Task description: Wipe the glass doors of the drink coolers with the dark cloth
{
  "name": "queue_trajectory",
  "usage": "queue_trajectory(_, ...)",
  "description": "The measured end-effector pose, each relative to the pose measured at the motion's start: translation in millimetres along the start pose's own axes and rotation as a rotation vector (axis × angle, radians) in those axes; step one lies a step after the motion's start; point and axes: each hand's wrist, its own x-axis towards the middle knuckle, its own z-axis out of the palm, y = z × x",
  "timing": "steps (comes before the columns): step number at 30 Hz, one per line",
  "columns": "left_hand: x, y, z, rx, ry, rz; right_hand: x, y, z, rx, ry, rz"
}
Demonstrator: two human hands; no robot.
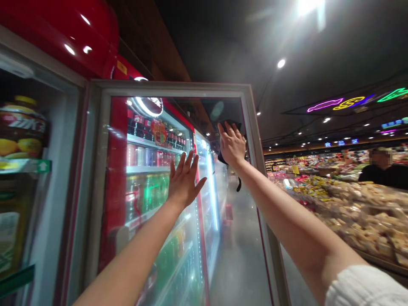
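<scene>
A glass door with a grey frame [178, 88] stands swung out from a red drinks cooler. My left hand [184, 178] is raised at the middle of the pane, fingers spread, holding nothing. Near the pane's upper right corner, my right hand [232, 142] presses a black cloth [223, 157] flat against the glass, palm toward it. The cloth's edges show around my fingers, and a dark strap or tail hangs below it. Shelves of bottles and cans show through the glass.
At the left, the cooler's inside holds a large bottle with a yellow cap [24, 123] above a shelf edge [25, 165]. Heaps of packaged goods [350, 204] fill the right side, with a person in black [385, 173] behind them. Neon signs hang above.
</scene>
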Motion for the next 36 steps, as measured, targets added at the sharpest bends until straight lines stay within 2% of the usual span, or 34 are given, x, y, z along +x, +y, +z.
queue_trajectory(2,-4.2,-1.4,0.7,-0.001,0.008,-0.007,-9.7,-6.9,2.7,-0.008,-0.033,-0.167)
queue_trajectory(4,-9.7,-4.2,-0.4,0.005,0.007,-0.020,-27.0,-0.7,1.0,-0.013,-0.085,-0.383)
queue_trajectory(6,-16.5,-10.1,-4.3,0.020,-0.007,-0.036,-38.0,11.9,-3.1,-0.019,-0.108,-0.462)
queue_trajectory(7,-20.0,-14.2,-7.1,0.029,-0.020,-0.043,-38.0,16.2,-4.4,-0.023,-0.100,-0.420)
queue_trajectory(9,-26.6,-23.6,-13.2,0.051,-0.038,-0.052,-27.8,13.1,-3.0,-0.025,-0.053,-0.225)
queue_trajectory(11,-31.6,-32.3,-18.0,0.074,-0.037,-0.059,-13.3,-8.4,3.7,-0.011,-0.002,-0.041)
queue_trajectory(12,-33.5,-35.6,-19.3,0.084,-0.031,-0.062,-8.9,-23.4,8.0,0.005,0.011,-0.008)
queue_trajectory(13,-35.1,-38.1,-19.9,0.093,-0.025,-0.064,-8.2,-38.6,12.3,0.026,0.011,-0.032)
queue_trajectory(15,-38.2,-41.2,-19.7,0.110,-0.023,-0.071,-18.5,-60.1,19.2,0.073,-0.028,-0.230)
queue_trajectory(17,-43.0,-43.4,-19.7,0.126,-0.047,-0.082,-37.7,-61.5,21.8,0.098,-0.070,-0.435)
queue_trajectory(18,-46.3,-44.9,-20.5,0.132,-0.068,-0.091,-46.6,-55.2,21.3,0.099,-0.085,-0.488)
queue_trajectory(20,-54.4,-49.6,-23.9,0.135,-0.117,-0.117,-56.6,-36.8,18.7,0.081,-0.100,-0.465)
queue_trajectory(22,-63.0,-56.0,-28.8,0.130,-0.160,-0.142,-53.6,-25.9,17.9,0.058,-0.087,-0.305)
queue_trajectory(24,-69.5,-62.3,-33.3,0.123,-0.182,-0.152,-43.3,-33.9,21.3,0.052,-0.060,-0.134)
queue_trajectory(26,-73.3,-66.8,-36.1,0.121,-0.185,-0.141,-35.8,-58.8,26.6,0.065,-0.034,-0.043)
queue_trajectory(27,-74.4,-68.3,-36.9,0.121,-0.181,-0.133,-35.5,-73.5,28.8,0.075,-0.031,-0.053)
queue_trajectory(29,-76.4,-71.5,-38.1,0.122,-0.172,-0.108,-41.4,-97.8,31.8,0.103,-0.053,-0.195)
queue_trajectory(32,-82.4,-81.9,-42.0,0.125,-0.149,-0.064,-53.2,-110.9,34.9,0.137,-0.096,-0.446)
queue_trajectory(34,-87.8,-94.9,-47.2,0.136,-0.128,-0.047,-51.1,-114.0,38.7,0.141,-0.071,-0.414)
queue_trajectory(36,-92.4,-110.8,-53.9,0.158,-0.106,-0.055,-39.7,-126.6,44.5,0.150,-0.006,-0.237)
